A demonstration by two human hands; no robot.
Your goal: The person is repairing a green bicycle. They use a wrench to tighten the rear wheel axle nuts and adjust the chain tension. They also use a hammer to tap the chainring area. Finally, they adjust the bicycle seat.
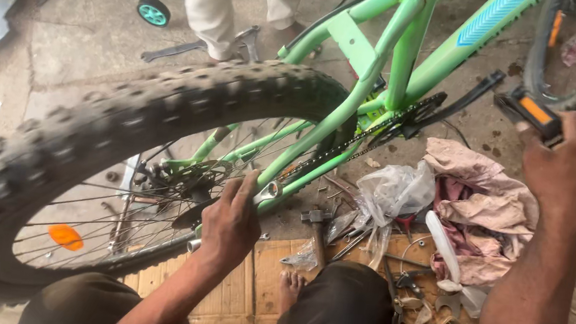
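- Your left hand (230,223) grips a silver metal spanner (266,193), fingers curled shut around its handle, the ring end poking out above your knuckles against the light green bicycle frame (372,72).
- That hand sits just beside the rear hub, inside the spokes of the knobbly black rear tyre (133,110), which arcs above and to the left of the frame's rear stays.
- Your right hand (566,162) is clamped over a black pedal with an orange reflector (532,110), to the right of the frame; the black crank arm (460,100) runs from it back to the frame's chainring.
- An orange spoke reflector (65,236) shows low in the wheel, left of the frame's rear end.
- Below the frame lie a small hammer (316,220), a crumpled clear plastic bag (397,189) and a pinkish rag (482,207), partly on flattened brown cardboard (248,297).
- Beyond the frame, another person's legs in pale trousers (211,2) stand on the concrete.
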